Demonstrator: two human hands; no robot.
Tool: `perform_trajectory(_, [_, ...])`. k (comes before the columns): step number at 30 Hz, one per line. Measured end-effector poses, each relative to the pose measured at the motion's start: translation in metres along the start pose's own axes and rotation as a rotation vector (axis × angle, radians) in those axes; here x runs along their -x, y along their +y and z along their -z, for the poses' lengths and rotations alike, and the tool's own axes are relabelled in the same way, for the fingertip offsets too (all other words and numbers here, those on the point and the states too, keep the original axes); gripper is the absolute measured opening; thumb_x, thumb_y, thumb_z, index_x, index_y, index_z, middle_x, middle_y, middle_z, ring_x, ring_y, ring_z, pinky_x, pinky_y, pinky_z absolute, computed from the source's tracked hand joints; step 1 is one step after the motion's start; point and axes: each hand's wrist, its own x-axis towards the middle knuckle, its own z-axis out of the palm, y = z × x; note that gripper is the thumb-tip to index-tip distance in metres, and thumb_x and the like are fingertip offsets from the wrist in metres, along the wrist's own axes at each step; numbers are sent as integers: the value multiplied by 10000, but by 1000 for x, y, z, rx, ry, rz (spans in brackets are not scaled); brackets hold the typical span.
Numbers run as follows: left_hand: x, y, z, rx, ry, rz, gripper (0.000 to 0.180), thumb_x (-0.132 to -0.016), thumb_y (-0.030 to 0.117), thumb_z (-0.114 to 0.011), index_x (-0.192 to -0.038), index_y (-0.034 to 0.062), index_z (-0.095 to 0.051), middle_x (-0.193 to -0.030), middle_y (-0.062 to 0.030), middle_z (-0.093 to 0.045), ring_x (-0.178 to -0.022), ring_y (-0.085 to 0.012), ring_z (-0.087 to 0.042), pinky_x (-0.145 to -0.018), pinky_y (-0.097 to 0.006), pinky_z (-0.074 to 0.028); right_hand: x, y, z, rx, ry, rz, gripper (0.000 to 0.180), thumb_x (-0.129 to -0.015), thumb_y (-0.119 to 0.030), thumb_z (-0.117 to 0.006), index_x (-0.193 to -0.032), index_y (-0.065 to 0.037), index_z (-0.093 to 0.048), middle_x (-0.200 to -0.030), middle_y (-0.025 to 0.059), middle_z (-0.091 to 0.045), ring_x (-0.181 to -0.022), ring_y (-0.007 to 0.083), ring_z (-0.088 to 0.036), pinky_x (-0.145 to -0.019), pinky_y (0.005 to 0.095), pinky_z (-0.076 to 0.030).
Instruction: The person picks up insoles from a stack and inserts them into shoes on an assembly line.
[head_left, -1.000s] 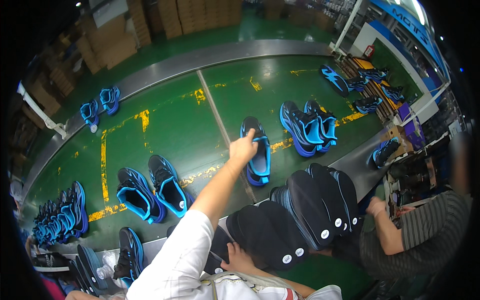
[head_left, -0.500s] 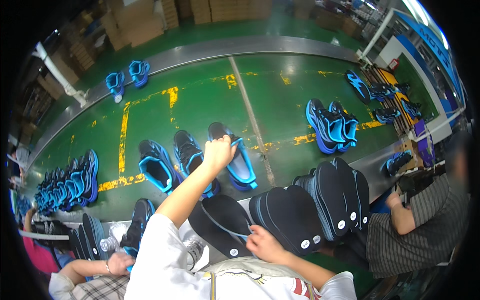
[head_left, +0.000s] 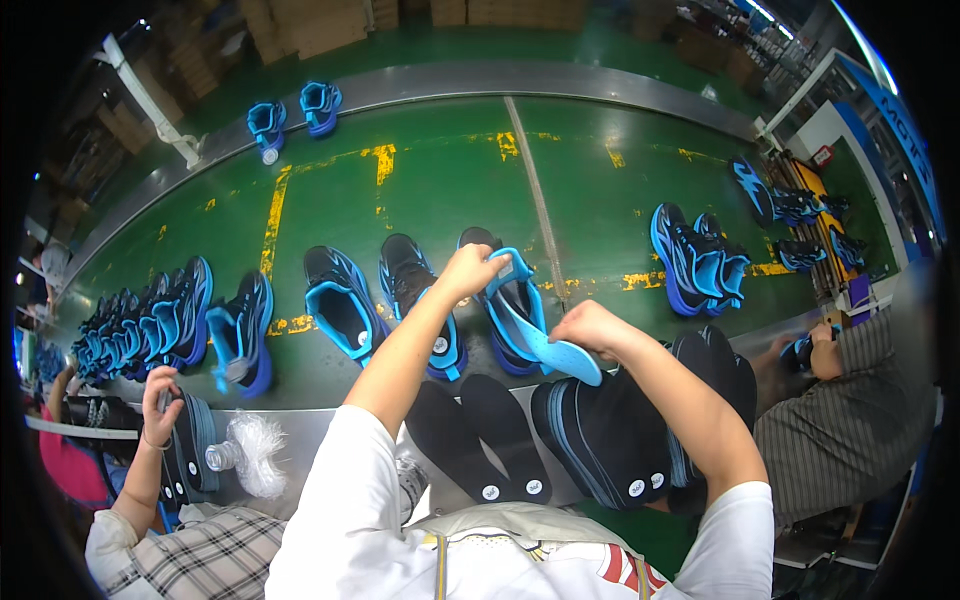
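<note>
Now: left hand (head_left: 468, 270) fingers pinching the shoe (head_left: 508, 300) collar | right hand (head_left: 583, 325) fingers pinching the blue insole (head_left: 545, 345) entering it | black insoles (head_left: 480, 440) stacked on the table (head_left: 320, 430)

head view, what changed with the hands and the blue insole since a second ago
The right hand has come up from the stacked black insoles and now has a grip on the light blue foam insole, feeding its tip into the black and blue sneaker. The left hand stays on that sneaker's opening. The shoes have shifted left along the green conveyor belt. Two black insoles still lie flat on the near ledge.
</note>
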Motion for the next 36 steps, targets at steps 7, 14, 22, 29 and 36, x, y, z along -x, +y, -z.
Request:
perform_trajectory(7, [1,-10,-7,-7,3,-41,461,-774,426,-581,-671,-23,-563,-504,-61,-471,-498,-116,-456,-458,-297,-365,-68,28,-63,848,316,416,193,-718,-72,-514,-807,78,-597,-1019,286,-480,-905,375,-520,-799,399,-450])
perform_trajectory(14, [11,-17,-3,210,-88,-28,422,-794,400,-562,-734,-16,-590,-549,-63,-524,-523,-128,-501,-487,-296,-391,-20,-3,-54,1039,348,255,418,-730,-329,-600,-950,25,-579,-1089,228,-459,-1021,342,-452,-840,353,-433])
perform_trajectory(22, [11,-29,-17,241,-37,-17,403,-838,381,-538,-684,9,-522,-579,41,-404,-585,-45,-358,-487,-237,-305,-42,23,-42,1069,119,434,188,-701,-78,-521,-802,42,-626,-913,201,-540,-860,314,-553,-718,372,-492])
perform_trajectory(29, [10,-22,-21,242,-26,-48,388,-846,355,-519,-687,1,-491,-565,-9,-404,-573,-80,-379,-501,-264,-344,-94,55,-58,1150,273,584,167,-697,-91,-523,-774,17,-625,-861,168,-565,-801,278,-561,-693,338,-474])
perform_trajectory(36, [10,-23,-22,307,-65,8,350,-855,336,-517,-737,7,-531,-598,20,-418,-598,-58,-374,-518,-239,-340,-112,45,-59,1250,-61,336,209,-779,-135,-471,-860,-39,-637,-991,175,-572,-903,287,-551,-743,338,-462])
